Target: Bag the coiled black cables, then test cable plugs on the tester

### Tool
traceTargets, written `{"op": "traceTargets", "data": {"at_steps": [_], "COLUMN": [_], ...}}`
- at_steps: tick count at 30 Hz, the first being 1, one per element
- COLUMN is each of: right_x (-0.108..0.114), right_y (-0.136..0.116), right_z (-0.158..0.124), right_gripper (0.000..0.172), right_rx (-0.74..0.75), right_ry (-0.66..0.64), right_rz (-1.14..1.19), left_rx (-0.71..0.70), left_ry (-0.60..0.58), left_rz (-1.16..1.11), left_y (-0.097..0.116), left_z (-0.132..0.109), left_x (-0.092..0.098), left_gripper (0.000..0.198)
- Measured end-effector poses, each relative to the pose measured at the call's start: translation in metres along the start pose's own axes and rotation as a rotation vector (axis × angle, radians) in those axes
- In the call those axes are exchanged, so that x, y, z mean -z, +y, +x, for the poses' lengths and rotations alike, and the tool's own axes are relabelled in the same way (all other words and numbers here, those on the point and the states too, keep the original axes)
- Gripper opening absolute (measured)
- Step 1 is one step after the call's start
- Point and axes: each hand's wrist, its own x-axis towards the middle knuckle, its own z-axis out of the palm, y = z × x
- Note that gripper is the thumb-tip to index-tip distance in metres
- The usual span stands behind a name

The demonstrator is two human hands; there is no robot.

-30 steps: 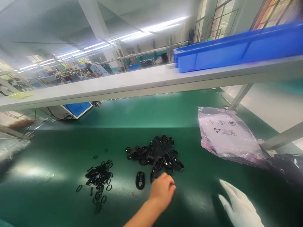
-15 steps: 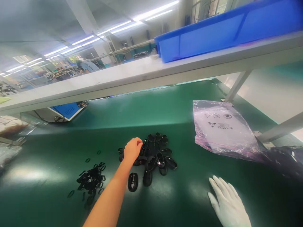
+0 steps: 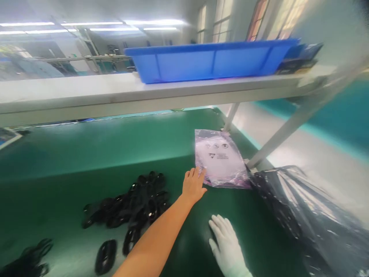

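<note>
My bare left hand (image 3: pixel 193 185) is stretched out with its fingers apart at the near left corner of a pinkish clear plastic bag (image 3: pixel 220 169). Its fingertips reach the bag's edge; whether they press on it I cannot tell. In a white glove, my right hand (image 3: pixel 226 242) lies open over the green table, holding nothing. Left of my forearm spreads a pile of shiny black oval parts (image 3: pixel 141 200), blurred by motion. One black oval part (image 3: pixel 105 257) lies apart near the front.
Thin black rings (image 3: pixel 30 259) are heaped at the lower left. A dark plastic bag (image 3: pixel 314 219) lies at the right by a shelf leg (image 3: pixel 271 140). Above the table runs a white shelf (image 3: pixel 86 92) bearing a blue bin (image 3: pixel 207 63).
My left hand has moved right from the black oval parts to the pinkish bag, and its fingers have spread. The view has turned right, bringing the dark bag further in.
</note>
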Motion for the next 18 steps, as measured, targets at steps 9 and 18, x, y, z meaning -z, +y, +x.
{"op": "traceTargets", "data": {"at_steps": [9, 18], "right_x": [0.093, 0.091], "right_y": [-0.001, 0.011], "right_z": [0.042, 0.063], "right_gripper": [0.035, 0.039], "right_rx": [-0.264, -0.229], "right_ry": [0.233, 0.156], "right_rz": [0.001, -0.201], "left_rx": [-0.200, -0.018], "left_ry": [0.073, 0.142], "left_rz": [0.057, -0.025], "left_y": [0.055, 0.050], "left_z": [0.014, 0.061], "left_x": [-0.066, -0.088], "left_gripper": [0.025, 0.030]}}
